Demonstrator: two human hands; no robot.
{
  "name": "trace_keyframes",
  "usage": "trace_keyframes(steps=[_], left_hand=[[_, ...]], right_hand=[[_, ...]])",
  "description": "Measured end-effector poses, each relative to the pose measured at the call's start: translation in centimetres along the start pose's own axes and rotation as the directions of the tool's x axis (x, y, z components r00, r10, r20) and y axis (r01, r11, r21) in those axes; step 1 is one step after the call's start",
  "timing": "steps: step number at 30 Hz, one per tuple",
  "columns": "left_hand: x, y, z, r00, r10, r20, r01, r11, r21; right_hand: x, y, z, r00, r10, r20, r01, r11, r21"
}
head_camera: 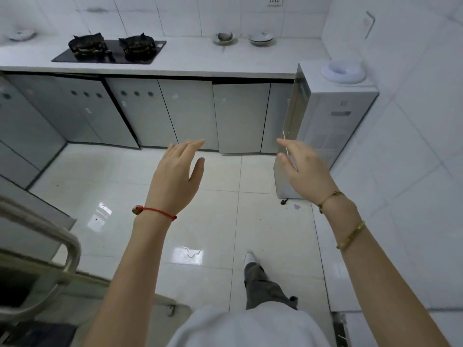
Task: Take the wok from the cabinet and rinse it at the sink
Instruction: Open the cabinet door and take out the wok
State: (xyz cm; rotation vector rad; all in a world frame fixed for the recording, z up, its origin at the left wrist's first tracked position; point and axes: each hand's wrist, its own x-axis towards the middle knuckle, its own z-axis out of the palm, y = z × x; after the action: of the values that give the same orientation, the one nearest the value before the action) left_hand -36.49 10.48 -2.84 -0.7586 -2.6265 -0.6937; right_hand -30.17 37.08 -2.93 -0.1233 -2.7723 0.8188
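cabinet [190, 113] | grey doors shut | under white counter

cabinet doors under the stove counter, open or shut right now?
Shut. Every cabinet door under the counter sits flush with the next, with no interior showing. Both the left hand and the right hand are empty, short of them.

2 hands [175, 171], 2 burners [87, 43], 2 dishes [260, 37], 1 dispenser [333, 113], 3 bracelets [155, 211].

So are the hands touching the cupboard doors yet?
Apart. The head view shows the left hand and right hand open in mid-air above the floor, with the cabinet doors closed across the room.
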Motion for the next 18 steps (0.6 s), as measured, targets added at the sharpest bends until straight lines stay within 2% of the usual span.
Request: trace_keyframes(steps=[7, 18], left_hand=[[9.8, -4.6, 4.2, 0.997, -0.075, -0.01, 0.076, 0.997, 0.018], [27.0, -11.6, 8.2, 0.984, -0.174, -0.036, 0.176, 0.983, 0.046]], right_hand=[[12.9, 3.1, 3.5, 0.996, -0.043, 0.082, 0.04, 0.999, 0.028], [35.7, 4.3, 5.7, 0.981, -0.146, 0.124, 0.143, 0.989, 0.032]])
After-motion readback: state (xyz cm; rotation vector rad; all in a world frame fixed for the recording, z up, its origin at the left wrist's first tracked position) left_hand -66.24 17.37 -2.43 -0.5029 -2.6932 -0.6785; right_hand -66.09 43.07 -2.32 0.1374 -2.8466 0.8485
